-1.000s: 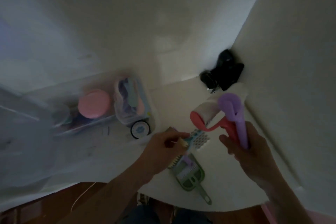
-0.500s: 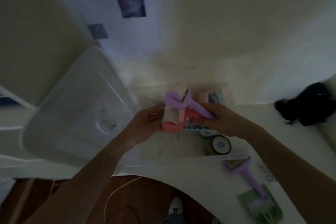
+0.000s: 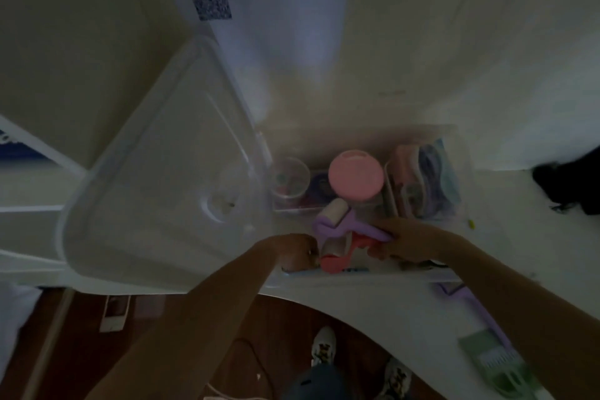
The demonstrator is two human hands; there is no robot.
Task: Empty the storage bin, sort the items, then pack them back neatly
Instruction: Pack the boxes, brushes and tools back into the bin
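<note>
A clear storage bin (image 3: 462, 153) stands on the white table (image 3: 383, 312). My right hand (image 3: 409, 243) grips the handles of a purple lint roller (image 3: 334, 219) and a red lint roller (image 3: 336, 258), holding both low over the bin's near side. My left hand (image 3: 292, 250) has its fingers curled against the roll end of the red one. Inside the bin are a jar with a pink lid (image 3: 355, 174), a clear cup (image 3: 289, 180) and a small clear box of pastel items (image 3: 425, 182).
The bin's clear lid (image 3: 156, 191) leans at the left, touching the bin. A purple brush (image 3: 470, 305) and a green dustpan (image 3: 496, 364) lie on the table at the right. A black object (image 3: 571, 185) sits far right. Below the table edge are a wooden floor and shoes.
Both hands carried the two lint rollers from the table's right side to the bin and lowered them into its near side. The view swung left.
</note>
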